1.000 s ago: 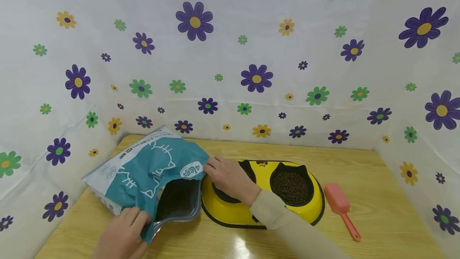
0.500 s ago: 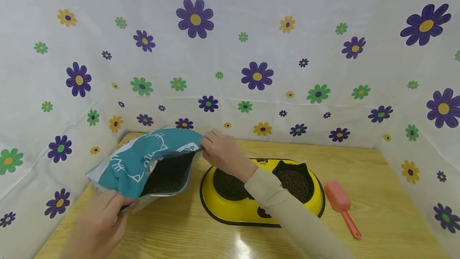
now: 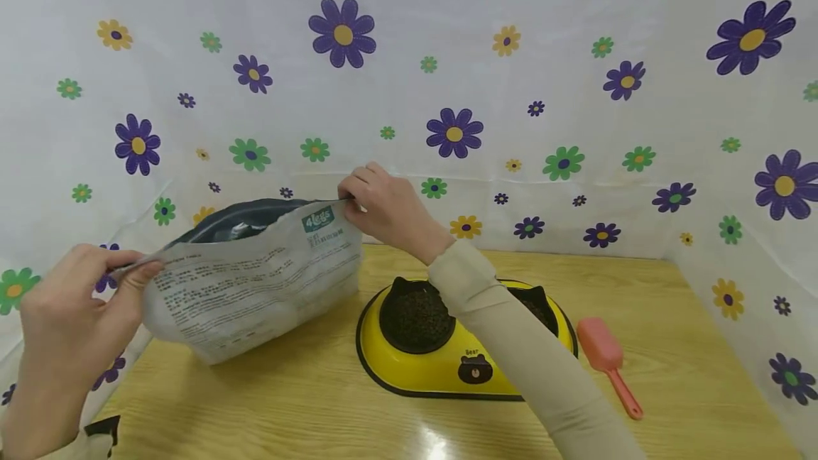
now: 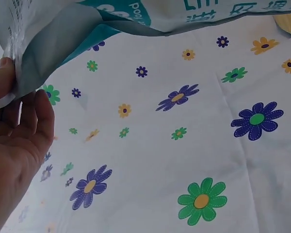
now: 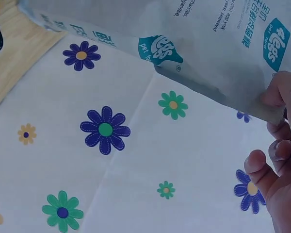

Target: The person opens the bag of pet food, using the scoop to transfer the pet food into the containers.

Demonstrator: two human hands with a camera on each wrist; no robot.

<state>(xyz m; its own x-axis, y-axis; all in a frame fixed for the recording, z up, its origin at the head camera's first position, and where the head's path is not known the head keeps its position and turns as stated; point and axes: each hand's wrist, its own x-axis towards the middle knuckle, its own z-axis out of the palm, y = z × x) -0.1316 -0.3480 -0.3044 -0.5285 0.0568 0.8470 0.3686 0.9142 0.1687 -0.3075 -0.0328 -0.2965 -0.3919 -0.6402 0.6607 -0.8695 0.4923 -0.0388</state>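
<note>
A grey and teal pet food bag (image 3: 262,282) stands tilted on the left of the table, its printed back facing me and its mouth spread along the top. My left hand (image 3: 83,311) pinches the mouth's left corner between thumb and fingers. At the opposite corner, my right hand (image 3: 393,208) grips the rim. The left wrist view shows the bag's edge (image 4: 63,39) between thumb and fingers; in the right wrist view the thumb presses on the bag's corner (image 5: 233,87). What lies deep inside the bag is hidden.
Right of the bag sits a yellow double feeder (image 3: 409,375) with two black cat-eared bowls of brown kibble (image 3: 418,318); my right forearm crosses over it. A pink scoop (image 3: 601,346) lies on the table at right. A flowered cloth (image 3: 575,91) walls the back and sides.
Both hands have raised the bag's mouth, and the bag has turned from lying with its opening toward me to standing with its back showing. The left hand moved left and up.
</note>
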